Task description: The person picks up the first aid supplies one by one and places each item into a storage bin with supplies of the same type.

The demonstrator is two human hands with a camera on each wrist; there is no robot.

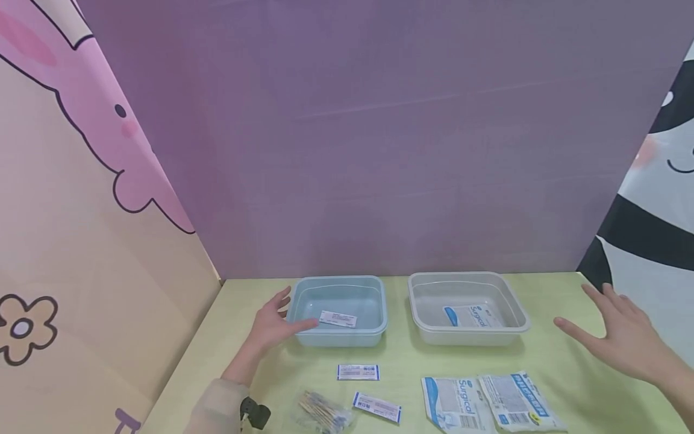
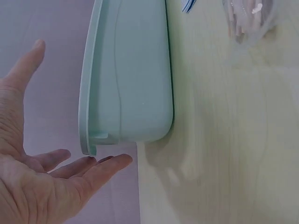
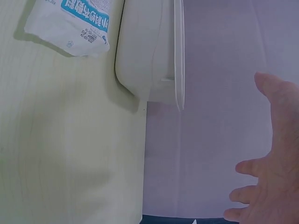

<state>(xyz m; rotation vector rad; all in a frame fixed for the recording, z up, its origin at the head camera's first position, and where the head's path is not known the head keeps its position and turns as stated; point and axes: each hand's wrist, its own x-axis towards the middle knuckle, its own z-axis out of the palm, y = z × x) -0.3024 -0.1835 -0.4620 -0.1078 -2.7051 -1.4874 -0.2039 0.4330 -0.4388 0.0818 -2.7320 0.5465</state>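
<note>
My left hand [image 1: 273,325] is at the left end of a light blue plastic tub [image 1: 341,339], thumb over its front rim and fingers spread by its side. In the left wrist view the fingertips [image 2: 122,160] are close to the tub's end; contact is unclear. Inside that tub lies a small white-and-blue packet [image 1: 338,319]. My right hand [image 1: 623,337] hovers with spread fingers to the right of a pale grey tub [image 1: 468,337], apart from it and holding nothing. A white-and-blue "Surgical" packet [image 1: 473,316] lies in the grey tub.
Before the tubs lie two small packets [image 1: 358,372], a clear bag of cotton swabs [image 1: 324,411], a "Surgical" packet [image 1: 458,405] and another white-and-blue packet [image 1: 519,402]. A purple partition [image 1: 401,150] stands behind the table, with printed panels at both sides.
</note>
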